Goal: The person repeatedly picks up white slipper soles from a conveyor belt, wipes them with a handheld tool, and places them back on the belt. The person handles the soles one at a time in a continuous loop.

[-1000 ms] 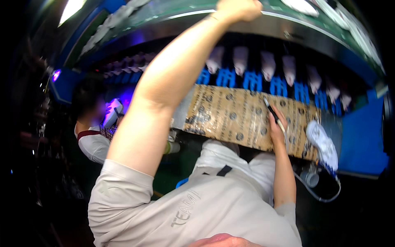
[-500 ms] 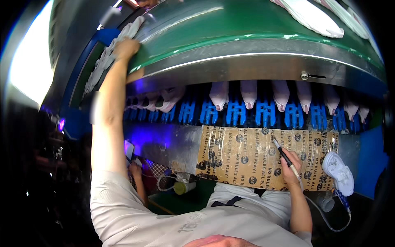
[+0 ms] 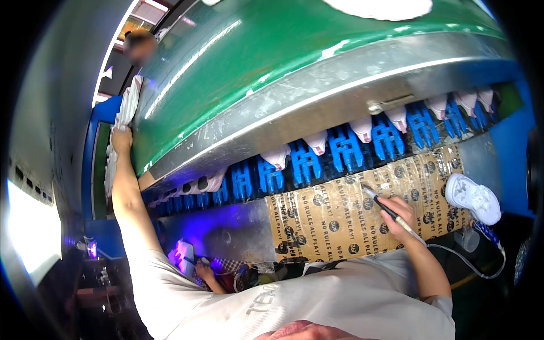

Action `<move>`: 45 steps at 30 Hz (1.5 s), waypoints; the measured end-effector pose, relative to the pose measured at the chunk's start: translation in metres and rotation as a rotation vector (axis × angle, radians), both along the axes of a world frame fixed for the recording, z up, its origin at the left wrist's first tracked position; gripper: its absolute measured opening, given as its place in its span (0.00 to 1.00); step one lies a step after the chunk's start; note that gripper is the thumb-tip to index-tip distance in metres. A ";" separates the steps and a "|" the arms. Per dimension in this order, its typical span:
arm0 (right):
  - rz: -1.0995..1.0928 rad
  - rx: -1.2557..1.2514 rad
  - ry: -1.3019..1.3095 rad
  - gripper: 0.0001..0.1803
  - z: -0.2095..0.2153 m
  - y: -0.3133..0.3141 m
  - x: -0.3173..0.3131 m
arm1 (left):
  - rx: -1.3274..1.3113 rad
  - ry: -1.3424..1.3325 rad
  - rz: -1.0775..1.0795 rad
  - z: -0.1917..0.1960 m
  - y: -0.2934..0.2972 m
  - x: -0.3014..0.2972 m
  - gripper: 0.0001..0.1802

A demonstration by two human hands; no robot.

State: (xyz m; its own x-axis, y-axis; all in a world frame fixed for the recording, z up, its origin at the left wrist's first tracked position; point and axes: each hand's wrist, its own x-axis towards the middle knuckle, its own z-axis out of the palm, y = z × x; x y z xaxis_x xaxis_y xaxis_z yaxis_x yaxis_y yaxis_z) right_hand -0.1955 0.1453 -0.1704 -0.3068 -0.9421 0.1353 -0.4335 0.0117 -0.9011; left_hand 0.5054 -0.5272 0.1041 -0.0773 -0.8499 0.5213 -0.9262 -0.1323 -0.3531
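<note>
My left hand [image 3: 121,139] is stretched far out to the left, its fingers closed at the lower end of a white shoe [image 3: 130,102], which stands tilted beside the green belt. The fingertips are partly hidden. In my right hand [image 3: 400,218] is a thin brush [image 3: 385,208] with a black handle and pale tip, joined to a clear tube [image 3: 453,256]. The brush tip points up and left, over the brown printed cardboard [image 3: 317,226] in front of me. To the right of that hand, a white shoe [image 3: 473,198] lies sole up at the cardboard's edge.
Beyond the cardboard runs a row of blue holders [image 3: 345,148], with pale pink shoe toes [image 3: 361,129] above them. A metal ledge [image 3: 255,127] borders the green belt [image 3: 226,73]. At lower left another person's hand [image 3: 205,272] is near a purple-lit shoe [image 3: 184,255].
The view has turned, tilting the belt and the holders. My left hand has shifted along the shoes at the belt's left edge. My right hand keeps the brush over the cardboard.
</note>
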 end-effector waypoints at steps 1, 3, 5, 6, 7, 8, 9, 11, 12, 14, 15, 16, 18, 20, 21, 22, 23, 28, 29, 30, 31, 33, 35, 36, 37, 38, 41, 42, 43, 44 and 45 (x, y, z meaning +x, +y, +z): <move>0.010 -0.004 -0.004 0.19 -0.001 0.000 -0.001 | -0.038 0.080 0.075 0.004 0.016 -0.021 0.37; 0.011 -0.059 -0.023 0.19 0.001 0.001 0.001 | -0.007 0.117 0.113 0.012 0.056 -0.074 0.40; 0.047 -0.124 -0.037 0.19 -0.011 0.000 0.001 | -0.081 0.102 0.190 0.021 0.089 -0.053 0.44; 0.057 -0.121 -0.039 0.19 -0.010 -0.001 0.001 | -0.096 0.142 0.120 0.022 0.096 -0.044 0.45; 0.061 -0.159 -0.033 0.18 -0.014 -0.001 0.002 | -0.110 0.180 0.045 0.027 0.104 -0.039 0.46; 0.045 -0.172 -0.041 0.18 -0.015 0.001 0.003 | -0.065 0.215 0.007 0.024 0.117 -0.067 0.46; 0.035 -0.182 -0.048 0.18 -0.014 0.003 0.004 | -0.021 0.249 -0.025 0.023 0.138 -0.096 0.47; 0.061 -0.202 -0.059 0.17 -0.011 0.002 0.006 | -0.052 0.358 -0.093 0.023 0.180 -0.100 0.47; 0.061 -0.188 -0.052 0.17 -0.009 0.004 0.007 | -0.063 0.420 -0.132 0.021 0.200 -0.109 0.47; 0.073 -0.154 -0.038 0.17 -0.009 0.004 0.008 | -0.072 0.566 -0.181 0.020 0.252 -0.123 0.46; 0.060 -0.169 -0.055 0.17 -0.012 0.006 0.007 | -0.131 0.571 -0.192 0.020 0.287 -0.150 0.45; 0.051 -0.184 -0.067 0.17 -0.014 0.007 0.006 | -0.186 0.726 -0.283 0.018 0.311 -0.158 0.42; 0.055 -0.214 -0.108 0.17 -0.015 0.002 0.009 | -0.285 1.056 -0.463 0.013 0.358 -0.158 0.36; 0.048 -0.161 -0.158 0.17 -0.012 0.007 0.005 | -0.219 1.819 -0.869 0.001 0.413 -0.193 0.27; 0.062 -0.159 -0.178 0.17 -0.007 0.007 0.007 | -0.146 2.040 -1.006 -0.005 0.434 -0.197 0.28; 0.070 -0.151 -0.192 0.17 -0.003 0.008 0.008 | -0.059 2.263 -1.151 -0.014 0.449 -0.200 0.28; 0.048 -0.144 -0.166 0.16 0.002 0.010 0.010 | 0.035 2.439 -1.231 -0.025 0.465 -0.217 0.29; -0.056 -0.138 -0.309 0.13 0.008 0.025 0.019 | 0.132 2.699 -1.048 -0.116 0.529 -0.306 0.34; -0.092 -0.146 -0.348 0.13 0.008 0.029 0.021 | 0.504 2.961 -1.138 -0.135 0.546 -0.327 0.36; -0.137 -0.157 -0.384 0.12 0.007 0.034 0.020 | 0.674 2.987 -1.037 -0.167 0.560 -0.339 0.38; -0.138 -0.127 -0.479 0.12 0.008 0.037 0.019 | 0.576 2.805 -0.750 -0.183 0.581 -0.359 0.39; -0.097 -0.131 -0.677 0.12 0.018 0.043 0.022 | 0.915 2.974 -0.585 -0.234 0.613 -0.371 0.45; -0.056 -0.134 -0.778 0.14 0.036 0.046 0.031 | 1.163 2.947 -0.467 -0.253 0.640 -0.377 0.48; -0.021 -0.100 -0.798 0.16 0.049 0.047 0.038 | 1.228 2.966 -0.417 -0.258 0.647 -0.380 0.48; 0.013 -0.102 -0.769 0.16 0.058 0.046 0.046 | 1.251 2.953 -0.419 -0.259 0.648 -0.381 0.47; 0.050 -0.103 -0.742 0.16 0.065 0.045 0.055 | 1.271 2.940 -0.423 -0.256 0.644 -0.381 0.47; 0.157 -0.022 -0.651 0.13 0.091 0.037 0.081 | 1.306 2.813 -0.562 -0.254 0.628 -0.384 0.45; 0.191 -0.056 -0.565 0.12 0.096 0.033 0.089 | 1.321 2.747 -0.624 -0.250 0.625 -0.386 0.45; 0.206 -0.062 -0.476 0.12 0.105 0.031 0.097 | 1.365 2.768 -0.688 -0.245 0.625 -0.386 0.43; 0.219 -0.067 -0.385 0.12 0.112 0.026 0.104 | 1.335 2.785 -0.672 -0.237 0.624 -0.388 0.42; 0.205 -0.230 -0.265 0.12 0.111 0.018 0.115 | 1.304 2.805 -0.658 -0.232 0.625 -0.391 0.42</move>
